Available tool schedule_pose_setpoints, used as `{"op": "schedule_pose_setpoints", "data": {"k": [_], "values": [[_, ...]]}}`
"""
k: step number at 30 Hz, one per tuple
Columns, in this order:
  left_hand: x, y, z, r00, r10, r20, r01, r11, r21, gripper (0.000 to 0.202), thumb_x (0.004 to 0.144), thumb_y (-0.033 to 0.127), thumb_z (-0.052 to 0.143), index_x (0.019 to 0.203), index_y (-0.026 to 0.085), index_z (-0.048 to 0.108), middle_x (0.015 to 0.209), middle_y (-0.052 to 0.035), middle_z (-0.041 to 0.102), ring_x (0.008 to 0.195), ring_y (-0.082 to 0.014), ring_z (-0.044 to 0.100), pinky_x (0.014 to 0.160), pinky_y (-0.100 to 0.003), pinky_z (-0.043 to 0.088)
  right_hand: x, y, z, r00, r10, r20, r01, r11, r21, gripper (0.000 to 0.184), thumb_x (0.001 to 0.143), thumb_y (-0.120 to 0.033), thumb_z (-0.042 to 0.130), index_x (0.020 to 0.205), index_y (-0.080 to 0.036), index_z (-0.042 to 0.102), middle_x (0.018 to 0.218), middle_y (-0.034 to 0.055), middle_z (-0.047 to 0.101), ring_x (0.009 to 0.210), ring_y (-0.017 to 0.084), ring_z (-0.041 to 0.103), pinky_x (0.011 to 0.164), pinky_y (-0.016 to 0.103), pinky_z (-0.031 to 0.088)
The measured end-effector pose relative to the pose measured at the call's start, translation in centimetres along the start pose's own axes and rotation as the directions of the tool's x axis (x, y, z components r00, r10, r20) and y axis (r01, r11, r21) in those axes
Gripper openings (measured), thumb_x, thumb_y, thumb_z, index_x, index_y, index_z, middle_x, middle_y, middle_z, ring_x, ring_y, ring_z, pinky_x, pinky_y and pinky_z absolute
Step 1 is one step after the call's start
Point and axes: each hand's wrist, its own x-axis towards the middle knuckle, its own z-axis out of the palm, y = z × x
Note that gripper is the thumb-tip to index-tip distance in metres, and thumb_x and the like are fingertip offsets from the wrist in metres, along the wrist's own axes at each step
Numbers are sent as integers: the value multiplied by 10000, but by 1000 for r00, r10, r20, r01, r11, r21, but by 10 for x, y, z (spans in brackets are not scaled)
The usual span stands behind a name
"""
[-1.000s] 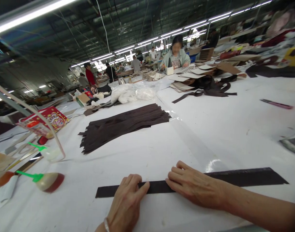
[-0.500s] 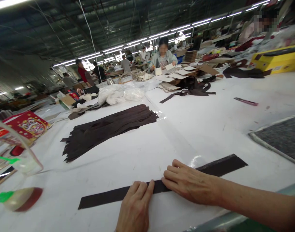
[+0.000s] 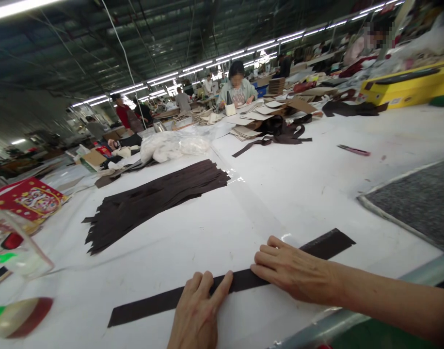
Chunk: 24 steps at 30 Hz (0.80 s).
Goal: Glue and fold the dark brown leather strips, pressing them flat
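A long dark brown strip of thin material point(image 3: 145, 304) lies slantwise on the white tabletop in front of me. Its right part looks wider than its left part. My left hand point(image 3: 198, 308) rests over the strip's middle, index finger stretched out along it and apart from the other fingers; the thumb is hidden. Just to the right, my right hand point(image 3: 293, 271) has its fingers curled and pressed together on the strip, gripping its edge. Beyond both hands lies a pile of similar dark strips point(image 3: 152, 198) with uneven ends.
At left stand a bottle with reddish-brown liquid point(image 3: 29, 317) and a red patterned box point(image 3: 36, 198). A cutter-like tool point(image 3: 354, 150) and a grey mat point(image 3: 418, 198) lie at right. Farther back are a plastic bag point(image 3: 174, 145), a yellow box point(image 3: 400, 89) and a seated person point(image 3: 238, 89).
My left index finger has spread away from its neighbours. My right hand has shifted slightly right along the strip, away from the left hand. The whole view has moved a little.
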Motion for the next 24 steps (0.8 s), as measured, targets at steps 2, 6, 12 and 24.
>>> {"op": "schedule_pose_setpoints", "data": {"k": [2, 6, 12, 24], "values": [[2, 4, 0, 996, -51, -72, 46, 996, -71, 632, 784, -45, 368, 1338, 239, 473, 982, -78, 544, 875, -216, 521, 754, -364, 480, 0, -1, 1, 999, 49, 2, -49, 998, 40, 153, 903, -42, 408, 876, -163, 497, 842, 24, 498, 755, 171, 408, 748, 340, 269], [16, 22, 2, 979, -81, -186, 41, 977, -211, 511, 817, -3, 353, 1272, 160, 518, 1096, -116, 557, 968, -230, 528, 803, -368, 476, 3, -2, 1, 997, 72, 11, -73, 996, 55, 133, 897, -54, 426, 886, -163, 501, 853, 31, 505, 768, 175, 422, 751, 340, 274], [38, 37, 10, 996, 57, -70, -73, 964, -256, 497, 798, -7, 356, 1258, 105, 511, 968, -100, 600, 859, -227, 537, 775, -373, 518, 0, 1, -1, 1000, 11, -1, -11, 1000, -27, 141, 940, -80, 408, 886, -150, 518, 824, 26, 501, 756, 172, 414, 733, 334, 278], [40, 45, 14, 997, 70, -25, -70, 997, 21, 727, 724, -80, 403, 1385, 221, 411, 969, -57, 538, 871, -217, 483, 769, -344, 486, -33, 14, -13, 999, -40, -12, 39, 995, -95, 157, 954, -109, 403, 925, -138, 555, 811, 26, 502, 741, 166, 419, 733, 335, 286]]}}
